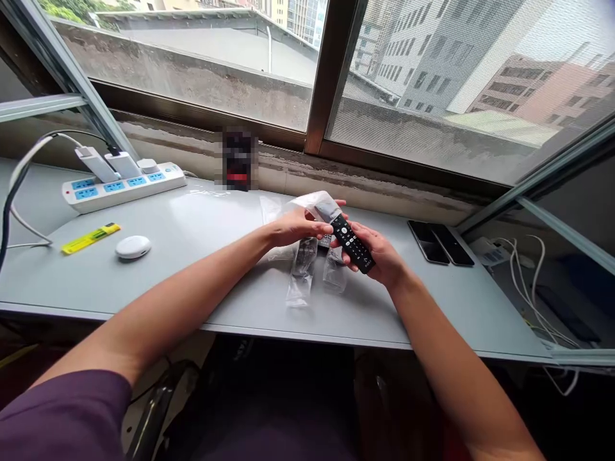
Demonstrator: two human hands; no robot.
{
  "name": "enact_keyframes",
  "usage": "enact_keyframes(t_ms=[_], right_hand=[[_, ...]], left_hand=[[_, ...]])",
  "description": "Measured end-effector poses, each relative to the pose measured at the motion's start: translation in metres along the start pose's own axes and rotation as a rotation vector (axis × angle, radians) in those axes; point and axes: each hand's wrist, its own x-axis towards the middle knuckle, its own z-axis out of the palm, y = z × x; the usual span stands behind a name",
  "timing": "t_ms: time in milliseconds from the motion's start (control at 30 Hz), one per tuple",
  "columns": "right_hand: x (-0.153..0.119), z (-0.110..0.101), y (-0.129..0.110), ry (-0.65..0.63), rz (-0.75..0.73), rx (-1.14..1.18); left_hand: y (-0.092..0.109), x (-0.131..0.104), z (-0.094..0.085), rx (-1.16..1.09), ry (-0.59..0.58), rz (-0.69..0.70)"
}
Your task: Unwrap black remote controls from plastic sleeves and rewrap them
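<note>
A black remote control (pixel 354 246) with several pale buttons lies tilted in my right hand (pixel 378 250), whose fingers wrap round its lower end. Clear plastic wrap (pixel 317 200) covers the remote's far end. My left hand (pixel 300 227) grips at that end, with the thumb against the remote's side and the other fingers partly hidden by the plastic. On the desk below my hands lie a remote in a clear bag (pixel 303 259) and another clear plastic bag (pixel 335 272). Part of one more remote shows behind my fingers.
A white power strip (pixel 125 187) with chargers plugged in stands at the left of the grey desk (pixel 192 288). Near it are a yellow packet (pixel 91 239) and a white round case (pixel 133 247). Two dark phones (pixel 439 243) lie at the right. A blurred dark box (pixel 238 160) stands by the window.
</note>
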Motion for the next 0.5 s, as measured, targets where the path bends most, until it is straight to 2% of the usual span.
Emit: enact_keyframes(t_ms=[200, 367, 433, 500], right_hand=[[0.0019, -0.0028, -0.0014, 0.062, 0.05, -0.005], [0.0039, 0.0005, -0.0019, 0.061, 0.064, 0.042], [0.006, -0.0016, -0.0018, 0.138, 0.019, 0.092], [0.0089, -0.0065, -0.0007, 0.25, -0.054, 0.147]], left_hand=[[0.0025, -0.0008, 0.0018, -0.047, 0.109, 0.044], [-0.0003, -0.0007, 0.0078, 0.019, -0.001, 0.014], [-0.0017, 0.0015, 0.0055, 0.02, 0.073, 0.043], [-0.0033, 0.0044, 0.0008, 0.002, 0.202, 0.102]])
